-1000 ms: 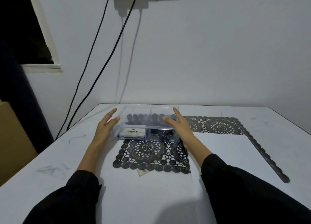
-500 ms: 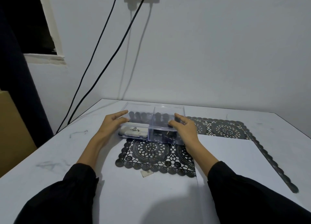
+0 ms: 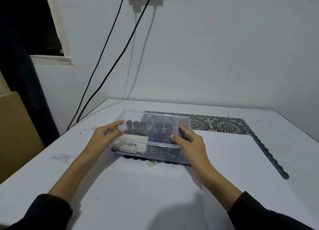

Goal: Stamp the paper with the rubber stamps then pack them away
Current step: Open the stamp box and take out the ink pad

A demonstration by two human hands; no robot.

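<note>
A clear plastic box (image 3: 160,117) with a lid sits in front of me, held at both ends. My left hand (image 3: 101,140) grips its left end, fingers curled over the top edge. My right hand (image 3: 189,143) grips the right end, thumb on the lid. Inside, a white ink pad (image 3: 131,145) lies in the left compartment and several dark round-handled rubber stamps (image 3: 148,126) stand along the back. A white sheet of paper (image 3: 233,160) lies on the table to the right, under my right arm.
A black lace placemat (image 3: 224,126) lies under the box and paper, its edge running off to the right. A small paper scrap (image 3: 152,163) lies just in front of the box. Cables (image 3: 110,60) hang down the wall behind the white table (image 3: 120,195).
Both hands have closed on the ends of the box and drawn it nearer to me, over the front of the placemat. The camera has moved closer.
</note>
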